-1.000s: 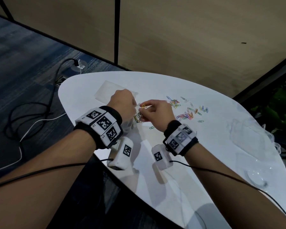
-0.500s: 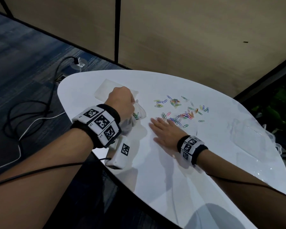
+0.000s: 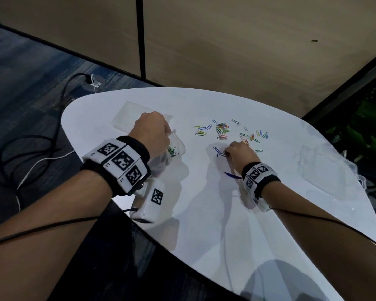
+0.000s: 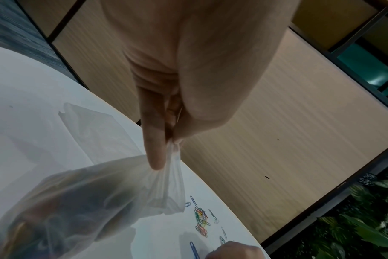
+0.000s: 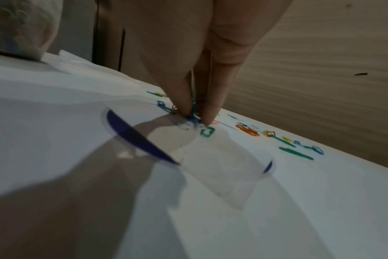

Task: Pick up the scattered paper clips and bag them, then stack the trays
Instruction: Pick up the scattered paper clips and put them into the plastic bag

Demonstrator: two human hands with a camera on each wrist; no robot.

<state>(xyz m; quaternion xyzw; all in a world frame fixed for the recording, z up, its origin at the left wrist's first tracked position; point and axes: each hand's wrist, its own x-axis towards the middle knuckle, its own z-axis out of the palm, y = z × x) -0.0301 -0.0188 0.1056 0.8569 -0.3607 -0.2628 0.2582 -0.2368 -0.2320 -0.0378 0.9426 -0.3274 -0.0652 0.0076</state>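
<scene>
Over on the left, a clear tray (image 3: 126, 118) lies flat on the white table (image 3: 204, 213), partly behind the left hand (image 3: 153, 135). That hand pinches the gathered mouth of a thin plastic bag (image 4: 113, 189) between thumb and fingers, and the bag hangs from it with a dark tangle of clips already inside; a moment ago it held the bag much the same way, so it has simply stayed put as the holder.

Moving right, the change is in the right hand (image 3: 240, 154). Half a second back it lay flat and spread on the table just short of the clips; now its fingertips (image 5: 182, 103) are drawn together on the surface, pinched on a small bunch of blue and green paper clips (image 5: 194, 113) at the near edge of the scatter. I judge it is mid-grab, about to lift a new batch toward the bag.

Further right, most of the coloured paper clips (image 3: 223, 130) remain loose on the table, so the bagging looks far from finished. At the far right edge sit more clear trays (image 3: 321, 161), unstacked and well apart from the left one.
</scene>
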